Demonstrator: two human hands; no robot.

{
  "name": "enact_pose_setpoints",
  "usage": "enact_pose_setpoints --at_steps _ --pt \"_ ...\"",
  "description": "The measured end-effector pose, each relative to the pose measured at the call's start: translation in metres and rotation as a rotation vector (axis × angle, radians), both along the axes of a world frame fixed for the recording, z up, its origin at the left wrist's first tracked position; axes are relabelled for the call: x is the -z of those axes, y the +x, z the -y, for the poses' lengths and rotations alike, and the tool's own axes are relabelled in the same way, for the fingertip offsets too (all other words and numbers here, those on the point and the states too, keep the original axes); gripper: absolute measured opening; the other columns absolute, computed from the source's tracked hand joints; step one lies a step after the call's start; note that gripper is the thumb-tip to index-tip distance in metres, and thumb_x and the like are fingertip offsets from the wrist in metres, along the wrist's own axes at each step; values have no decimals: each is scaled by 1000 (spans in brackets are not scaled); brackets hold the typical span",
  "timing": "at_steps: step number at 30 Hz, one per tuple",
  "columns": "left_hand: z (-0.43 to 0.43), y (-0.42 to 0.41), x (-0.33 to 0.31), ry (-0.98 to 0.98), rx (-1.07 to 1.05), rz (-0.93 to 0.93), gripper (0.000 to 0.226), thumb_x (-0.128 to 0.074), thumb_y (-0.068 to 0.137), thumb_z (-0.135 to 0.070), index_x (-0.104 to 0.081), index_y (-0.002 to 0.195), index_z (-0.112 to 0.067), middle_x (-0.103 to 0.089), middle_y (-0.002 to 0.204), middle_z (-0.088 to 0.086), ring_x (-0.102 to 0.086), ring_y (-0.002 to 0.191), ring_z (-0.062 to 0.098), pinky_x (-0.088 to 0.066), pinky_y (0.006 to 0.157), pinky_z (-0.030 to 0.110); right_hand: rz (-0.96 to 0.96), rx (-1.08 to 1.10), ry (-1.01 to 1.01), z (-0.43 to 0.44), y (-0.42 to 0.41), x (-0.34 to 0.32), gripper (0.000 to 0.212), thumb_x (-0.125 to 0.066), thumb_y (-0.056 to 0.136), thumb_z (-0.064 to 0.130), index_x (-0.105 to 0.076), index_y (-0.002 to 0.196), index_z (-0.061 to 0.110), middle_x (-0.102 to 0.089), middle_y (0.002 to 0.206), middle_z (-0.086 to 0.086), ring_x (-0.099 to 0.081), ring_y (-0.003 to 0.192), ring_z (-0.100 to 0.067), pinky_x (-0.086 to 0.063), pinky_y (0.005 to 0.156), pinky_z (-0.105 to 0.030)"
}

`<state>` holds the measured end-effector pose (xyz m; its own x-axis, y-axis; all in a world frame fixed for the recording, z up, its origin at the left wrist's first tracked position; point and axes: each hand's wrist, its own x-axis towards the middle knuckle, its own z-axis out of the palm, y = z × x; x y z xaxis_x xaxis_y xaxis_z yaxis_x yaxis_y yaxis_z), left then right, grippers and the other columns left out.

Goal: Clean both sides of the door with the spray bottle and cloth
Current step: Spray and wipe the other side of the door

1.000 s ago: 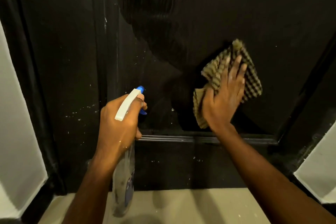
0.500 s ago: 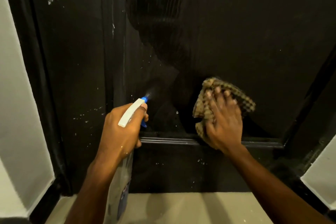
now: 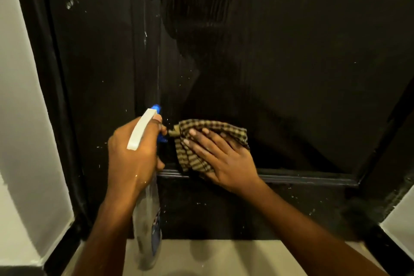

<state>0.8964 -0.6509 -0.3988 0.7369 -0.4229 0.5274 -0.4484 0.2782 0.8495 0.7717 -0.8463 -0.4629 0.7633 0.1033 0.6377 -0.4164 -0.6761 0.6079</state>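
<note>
Pale floor (image 3: 215, 255) runs along the bottom of the frame, meeting the foot of a black door (image 3: 291, 74). Above it, two bare forearms reach forward. The left hand (image 3: 132, 154) is wrapped tight around the neck of a clear spray bottle (image 3: 146, 219), whose body hangs down below the wrist toward the floor; its white head and blue nozzle (the tip points at the door) rise above the knuckles, with a finger curled over the blue trigger. Just beside it, the right hand (image 3: 221, 159) lies flat with fingers spread, pressing a brown checked cloth (image 3: 201, 141) against the door's lower panel, right above a horizontal moulding (image 3: 302, 178). The bunched cloth nearly meets the bottle's trigger. Pale specks dot the door's left stile and the rail beneath the moulding. Higher up, the panel shows a glossy streaked patch. White walls (image 3: 24, 141) flank the dark door frame (image 3: 49, 96) on either side.
</note>
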Motion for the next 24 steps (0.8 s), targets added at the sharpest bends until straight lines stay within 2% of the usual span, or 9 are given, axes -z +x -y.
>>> enact_pose_setpoints --at_steps 3,5,7,11,13,17,19,21,24 --pt "-1 -1 1 13 25 19 29 -50 101 -29 -67 81 -17 -65 60 2 -56 39 23 -46 38 29 -3 24 36 20 -38 11 58 -33 104 55 -28 157 32 -18 166 7 -19 152 -11 -7 122 -26" --pt "-2 0 0 19 45 6 27 -50 100 -28 -66 79 -20 -64 56 -6 -55 38 18 -46 38 26 165 67 90 31 -55 -2 59 -34 102 53 -27 156 31 -23 163 6 -23 151 -16 -9 122 -29" --pt "-4 1 -2 26 59 -7 27 -51 99 -28 -66 78 -21 -63 54 -9 -53 37 14 -45 37 23 381 124 159 32 -51 -32 65 -40 97 46 -24 158 28 -21 164 2 -17 153 -19 -9 123 -34" --pt "-4 4 -14 10 64 -36 24 -52 99 -30 -65 81 -21 -63 54 -11 -52 35 15 -44 36 22 667 179 290 -1 5 -93 79 -46 89 41 -20 160 21 -15 167 -5 -13 155 -27 -8 124 -41" --pt "-5 8 -21 -5 61 -34 25 -52 99 -30 -66 82 -18 -63 53 -8 -51 34 17 -42 35 22 603 134 247 -15 24 -93 79 -46 88 45 -22 159 21 -15 166 -4 -16 154 -27 -9 123 -40" --pt "-9 17 -23 6 108 10 31 -52 100 -33 -69 83 -13 -69 67 5 -53 35 24 -42 35 26 184 -3 4 -5 15 -43 66 -44 99 51 -28 159 27 -20 166 -1 -21 153 -19 -15 122 -36" --pt "-12 21 -22 39 154 43 35 -52 97 -37 -69 84 -10 -71 74 11 -54 36 29 -43 36 29 44 -29 -16 7 -6 -18 63 -43 100 53 -33 157 28 -22 166 2 -26 151 -16 -24 118 -34" --pt "-14 22 -23 65 176 37 36 -52 97 -36 -70 83 -9 -72 75 12 -53 36 30 -42 37 30 55 -30 34 16 -29 -10 61 -40 100 54 -34 156 31 -24 165 4 -35 146 -16 -29 113 -32" --pt "-17 23 -31 116 200 -23 33 -52 99 -31 -69 82 -8 -71 75 11 -53 38 27 -42 38 30 226 1 105 24 -43 -34 60 -34 100 52 -29 155 29 -27 161 4 -38 142 -22 -29 113 -37"
